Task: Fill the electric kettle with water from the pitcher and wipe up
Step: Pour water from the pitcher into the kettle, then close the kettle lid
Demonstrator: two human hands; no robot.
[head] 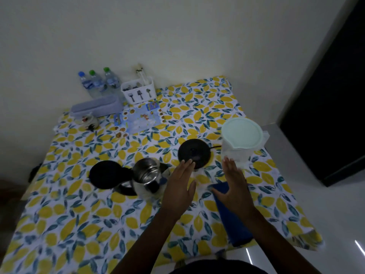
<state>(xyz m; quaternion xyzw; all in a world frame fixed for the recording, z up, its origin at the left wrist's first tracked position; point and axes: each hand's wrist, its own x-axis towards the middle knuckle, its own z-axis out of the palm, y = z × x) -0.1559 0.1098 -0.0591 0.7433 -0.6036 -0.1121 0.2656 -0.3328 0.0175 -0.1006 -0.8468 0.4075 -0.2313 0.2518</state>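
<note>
Both hands hover flat and spread over the table (65, 220), grasping nothing. The left hand (180, 186) has its fingers straight and loose, the tips reaching over the near edge of the black base (194, 153), which lies just ahead of it; whether the fingertips touch the base cannot be told. To the left of this hand stands the steel kettle (147, 173), its mouth uncovered and its black lid (107, 174) swung out further left, the dark handle curving below toward the near side; the kettle body is just beside the hand's outer edge, and contact cannot be told. The right hand (234, 184) is likewise released, palm down, fingers fanned. Directly ahead of its fingertips stands the pitcher (240, 147), translucent with a pale green lid (242, 133), close to the fingers but with contact unclear. Under and behind this hand's palm lies the blue cloth (233, 220), running back along the forearm toward the table's near edge. A cord (215, 147) runs from the base toward the pitcher. Well beyond both hands, by the wall, are three bottles (98, 83), a white caddy (139, 91), a lilac box (96, 107) and a picture mat (138, 118).
</note>
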